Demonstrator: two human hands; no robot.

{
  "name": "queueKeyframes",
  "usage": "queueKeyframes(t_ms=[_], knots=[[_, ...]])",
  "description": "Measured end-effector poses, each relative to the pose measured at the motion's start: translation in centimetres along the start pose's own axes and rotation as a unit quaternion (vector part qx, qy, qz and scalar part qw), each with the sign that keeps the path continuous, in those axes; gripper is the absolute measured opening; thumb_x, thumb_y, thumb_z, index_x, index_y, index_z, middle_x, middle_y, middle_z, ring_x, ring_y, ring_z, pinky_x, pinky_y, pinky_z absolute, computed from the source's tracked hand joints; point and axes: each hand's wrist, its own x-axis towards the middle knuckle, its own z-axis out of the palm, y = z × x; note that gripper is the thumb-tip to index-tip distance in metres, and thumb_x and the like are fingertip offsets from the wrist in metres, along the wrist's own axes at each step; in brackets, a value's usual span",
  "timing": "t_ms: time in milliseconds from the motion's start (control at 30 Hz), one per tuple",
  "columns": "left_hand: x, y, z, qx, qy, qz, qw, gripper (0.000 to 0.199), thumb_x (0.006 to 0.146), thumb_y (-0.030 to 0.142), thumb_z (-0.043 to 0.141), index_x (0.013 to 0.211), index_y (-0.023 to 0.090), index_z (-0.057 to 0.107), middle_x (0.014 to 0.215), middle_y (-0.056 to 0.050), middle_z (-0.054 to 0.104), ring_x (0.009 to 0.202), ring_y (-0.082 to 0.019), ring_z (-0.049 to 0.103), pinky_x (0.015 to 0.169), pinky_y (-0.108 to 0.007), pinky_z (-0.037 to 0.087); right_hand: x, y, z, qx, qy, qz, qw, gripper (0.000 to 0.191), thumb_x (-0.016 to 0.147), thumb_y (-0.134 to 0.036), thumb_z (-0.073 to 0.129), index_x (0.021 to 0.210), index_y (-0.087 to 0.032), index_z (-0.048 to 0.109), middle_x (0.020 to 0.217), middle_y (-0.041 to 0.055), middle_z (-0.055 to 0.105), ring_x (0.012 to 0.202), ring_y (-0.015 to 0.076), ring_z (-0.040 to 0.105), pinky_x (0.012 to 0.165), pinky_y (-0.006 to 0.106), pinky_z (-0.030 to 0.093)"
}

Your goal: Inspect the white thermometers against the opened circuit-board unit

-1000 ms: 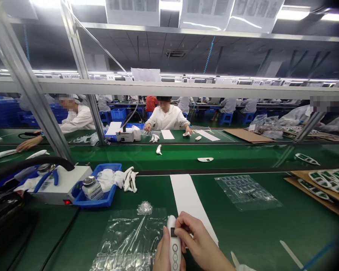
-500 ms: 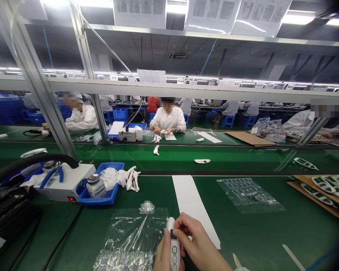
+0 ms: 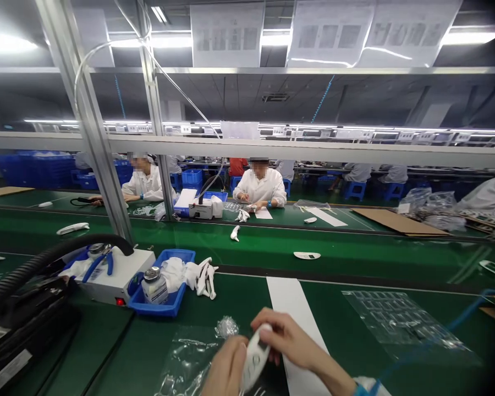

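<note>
A white handheld device (image 3: pixel 254 358) with a small dark screen and round buttons is held between my hands, tilted with its top to the right. My left hand (image 3: pixel 226 367) is closed around its lower left side. At its upper end, my right hand (image 3: pixel 287 336) grips near the screen with thumb and bent fingers. Beneath my hands lies a clear plastic bag (image 3: pixel 190 352) with clear pieces in it, partly hidden. A crumpled ball of clear film (image 3: pixel 226 326) rests just beyond my left hand. Beside my right hand runs a long white paper strip (image 3: pixel 286 291).
A blue tray (image 3: pixel 165 311) at left holds a bottle (image 3: pixel 155 286) and white cloth. Next to it stands a white box (image 3: pixel 127 275) with a red switch. A clear sheet of pieces (image 3: pixel 400 316) lies right. White housings rest on the green belt (image 3: pixel 264 253); co-workers sit beyond.
The device has gone from nearly upright to leaning right, and both hands have turned with it. My right hand now grips its top end. The camera view has shifted left and upward.
</note>
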Motion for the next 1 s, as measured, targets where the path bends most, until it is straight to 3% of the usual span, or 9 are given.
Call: queueKeyframes(t_ms=[100,200,300,433,533,633,733,833,1000], knots=[[4.9,-0.4,-2.9,0.108,-0.013,0.030,0.994,0.037,0.090,0.047,0.039,0.102,0.019,0.060,0.102,-0.014,0.063,0.087,-0.027,0.062,0.081,-0.040,0.048,6.4,2.0,-4.2,-0.003,0.141,0.015,0.990,0.043,0.076,-0.055,0.062,0.094,-0.015,0.064,0.068,0.0011,0.061,0.053,0.0164,0.063,0.042,0.024,0.048],[8.4,-1.7,-4.5,0.144,-0.005,0.034,0.989,0.037,0.090,0.038,0.037,0.110,0.014,0.057,0.115,-0.019,0.057,0.103,-0.031,0.057,0.091,-0.046,0.044,11.9,3.1,-8.1,-0.026,0.233,0.011,0.972,0.033,0.087,-0.044,0.056,0.102,-0.015,0.060,0.085,0.0038,0.065,0.067,0.0162,0.066,0.058,0.028,0.054],[9.7,-3.0,-4.4,0.164,-0.011,0.036,0.986,0.046,0.087,0.031,0.037,0.121,0.005,0.053,0.131,-0.025,0.049,0.126,-0.036,0.042,0.105,-0.051,0.032,15.1,3.5,-9.2,-0.071,0.263,0.008,0.962,0.025,0.092,-0.031,0.056,0.111,-0.015,0.057,0.106,0.0060,0.063,0.084,0.0169,0.064,0.072,0.034,0.055],[9.7,-3.7,-3.1,0.162,-0.032,0.038,0.986,0.053,0.085,0.028,0.039,0.127,-0.002,0.050,0.136,-0.027,0.047,0.129,-0.036,0.039,0.109,-0.051,0.028,17.4,3.7,-4.3,-0.147,0.182,0.020,0.972,0.018,0.091,-0.030,0.058,0.098,-0.013,0.062,0.095,0.0029,0.065,0.079,0.0151,0.064,0.071,0.033,0.055],[9.4,-3.8,-2.6,0.139,-0.043,0.037,0.989,0.050,0.084,0.029,0.044,0.126,0.004,0.054,0.134,-0.023,0.051,0.128,-0.035,0.042,0.109,-0.050,0.029,18.5,3.8,1.1,-0.186,0.079,0.044,0.978,0.023,0.090,-0.034,0.060,0.083,-0.012,0.063,0.074,-0.0023,0.064,0.062,0.0110,0.061,0.059,0.026,0.053],[9.4,-3.9,-2.8,0.097,-0.040,0.022,0.994,0.043,0.081,0.031,0.049,0.116,0.010,0.062,0.131,-0.021,0.055,0.126,-0.036,0.044,0.107,-0.050,0.031,19.0,3.3,4.4,-0.206,0.034,0.060,0.976,0.026,0.090,-0.033,0.060,0.075,-0.013,0.061,0.066,-0.0046,0.061,0.053,0.0083,0.057,0.052,0.022,0.049],[9.8,-4.0,-3.4,0.035,-0.012,-0.007,0.999,0.039,0.081,0.036,0.048,0.106,0.009,0.063,0.119,-0.024,0.061,0.115,-0.035,0.054,0.102,-0.048,0.037,18.1,2.3,5.1,-0.198,0.020,0.061,0.978,0.030,0.090,-0.032,0.059,0.067,-0.013,0.058,0.056,-0.0069,0.056,0.045,0.0065,0.052,0.046,0.020,0.045],[10.2,-3.6,-3.8,-0.056,0.008,-0.049,0.997,0.049,0.081,0.045,0.049,0.111,0.007,0.055,0.109,-0.024,0.064,0.103,-0.033,0.061,0.092,-0.045,0.045,15.5,1.2,5.2,-0.152,-0.016,0.051,0.987,0.028,0.089,-0.031,0.054,0.066,-0.015,0.054,0.046,-0.0076,0.052,0.038,0.0080,0.050,0.039,0.019,0.039],[8.9,-1.4,-3.7,-0.180,0.001,-0.066,0.982,0.039,0.079,0.049,0.056,0.094,0.013,0.058,0.085,-0.010,0.068,0.082,-0.024,0.064,0.071,-0.031,0.050,10.2,-0.7,5.5,-0.083,-0.080,0.012,0.993,0.016,0.076,-0.031,0.062,0.071,-0.016,0.057,0.053,-0.0028,0.061,0.045,0.0138,0.059,0.042,0.022,0.043]])
